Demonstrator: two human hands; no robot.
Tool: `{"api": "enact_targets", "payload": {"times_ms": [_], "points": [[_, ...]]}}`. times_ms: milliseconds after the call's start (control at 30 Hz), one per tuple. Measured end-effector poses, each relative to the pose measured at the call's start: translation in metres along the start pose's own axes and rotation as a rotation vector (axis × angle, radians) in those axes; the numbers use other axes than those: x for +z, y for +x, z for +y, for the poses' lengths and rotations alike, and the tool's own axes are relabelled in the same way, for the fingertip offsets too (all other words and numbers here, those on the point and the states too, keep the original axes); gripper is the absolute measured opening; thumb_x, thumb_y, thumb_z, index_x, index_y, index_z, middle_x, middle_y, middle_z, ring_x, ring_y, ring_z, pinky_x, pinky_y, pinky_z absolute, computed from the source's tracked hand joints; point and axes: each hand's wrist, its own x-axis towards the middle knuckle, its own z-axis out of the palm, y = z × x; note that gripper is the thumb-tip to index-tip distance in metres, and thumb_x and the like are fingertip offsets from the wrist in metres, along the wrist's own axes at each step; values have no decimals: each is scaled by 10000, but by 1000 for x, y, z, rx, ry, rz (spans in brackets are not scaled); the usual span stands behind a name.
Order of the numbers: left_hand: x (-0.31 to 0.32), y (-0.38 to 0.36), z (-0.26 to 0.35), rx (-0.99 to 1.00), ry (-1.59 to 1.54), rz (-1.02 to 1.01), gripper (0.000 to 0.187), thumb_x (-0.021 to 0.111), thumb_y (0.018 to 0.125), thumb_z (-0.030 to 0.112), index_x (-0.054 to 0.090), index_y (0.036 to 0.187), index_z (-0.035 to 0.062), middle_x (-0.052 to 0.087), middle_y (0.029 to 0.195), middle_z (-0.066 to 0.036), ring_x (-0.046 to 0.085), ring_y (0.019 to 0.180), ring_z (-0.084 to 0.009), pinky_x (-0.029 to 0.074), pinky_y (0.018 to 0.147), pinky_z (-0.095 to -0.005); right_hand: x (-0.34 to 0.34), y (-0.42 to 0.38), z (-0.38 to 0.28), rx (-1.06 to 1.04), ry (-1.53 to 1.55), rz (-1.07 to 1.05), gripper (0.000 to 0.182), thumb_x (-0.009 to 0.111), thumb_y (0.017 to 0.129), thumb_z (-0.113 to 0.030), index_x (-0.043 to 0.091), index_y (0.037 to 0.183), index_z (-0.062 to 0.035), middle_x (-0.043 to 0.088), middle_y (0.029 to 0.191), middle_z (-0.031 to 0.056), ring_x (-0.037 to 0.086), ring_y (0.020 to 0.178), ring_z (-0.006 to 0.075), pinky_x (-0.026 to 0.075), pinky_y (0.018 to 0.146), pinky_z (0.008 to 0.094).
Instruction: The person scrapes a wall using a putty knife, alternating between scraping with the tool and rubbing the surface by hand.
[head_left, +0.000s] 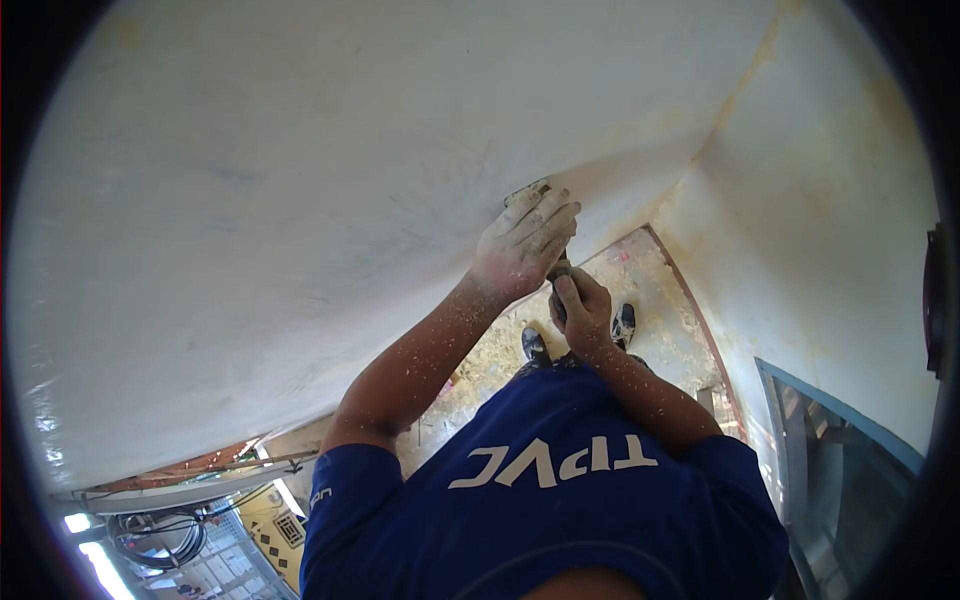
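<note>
A scraper (525, 193) with a thin blade lies against the pale wall (300, 180), most of it hidden under my hands. My left hand (525, 240), coated in white dust, rests over the blade end with its fingers stretched out toward the wall. Just below and to the right, my right hand (590, 308) is wrapped around the dark handle (560, 275), thumb along it. Specks of white dust dot both forearms.
The wall meets a second wall (820, 220) at a yellowish corner. My shoes (536, 345) stand on a stained floor (480, 370) below. A blue-grey framed window (840, 470) is at lower right. Coiled black cable (160, 540) hangs at lower left.
</note>
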Motion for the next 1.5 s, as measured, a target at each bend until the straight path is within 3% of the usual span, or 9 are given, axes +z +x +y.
{"api": "enact_targets", "payload": {"times_ms": [67,233,500,733,800,933,1200,1467,1500], "points": [[-16,23,-7,7,67,-8,233,659,621,100,633,847,50,619,1065,-50,553,1084,-215,418,956,-402,5,11,-20,-86,-33,-17,237,486,931,-172,572,990,40,438,530,-32,371,421,27,299,391,195],[6,-14,0,-27,3,-87,188,608,681,110,634,862,62,604,1096,-36,529,1114,-210,409,951,-409,-3,-4,11,44,-56,20,244,443,952,-220,519,862,-6,397,544,-29,338,400,43,284,362,193],[3,-15,-3,4,1,-85,185,611,686,87,618,862,33,581,1099,-84,525,1110,-243,401,964,-405,-4,-6,13,50,-53,-25,248,450,949,-230,519,899,3,399,565,-21,362,425,52,292,368,190],[5,-23,-1,-25,-11,-111,176,627,702,102,617,875,71,607,1094,-28,535,1108,-210,393,972,-391,-7,-7,20,78,-52,-27,265,463,944,-236,525,917,20,397,563,-23,362,428,48,296,373,195],[10,-30,-3,4,-9,-132,239,606,679,95,617,905,20,569,1123,-87,499,1146,-239,399,964,-405,-5,-4,24,85,-22,-29,269,459,946,-239,525,915,20,393,559,-22,356,426,48,295,372,197],[-1,-8,-8,-12,-8,-68,233,609,663,89,615,887,27,573,1125,-75,497,1152,-227,410,968,-400,-1,6,6,-28,-65,-31,269,457,945,-246,534,921,10,385,546,-19,350,417,49,294,370,198],[6,-11,0,-56,18,-70,162,623,691,107,626,851,82,617,1070,-20,543,1092,-182,408,950,-376,-6,-4,5,88,-70,3,232,483,934,-174,568,989,35,425,539,-33,366,436,31,296,396,196],[-6,10,-8,-22,35,-45,159,636,684,94,631,841,66,630,1038,-17,562,1063,-192,442,911,-387,-2,12,-8,-10,-63,-26,240,493,931,-181,569,989,39,415,542,-41,349,443,23,293,402,195],[0,3,-8,-5,39,-36,172,643,674,78,629,844,56,629,1036,-15,564,1057,-191,446,912,-400,-3,12,3,-33,-9,-46,261,452,946,-237,543,908,4,388,543,-28,350,429,42,284,387,194]]}}
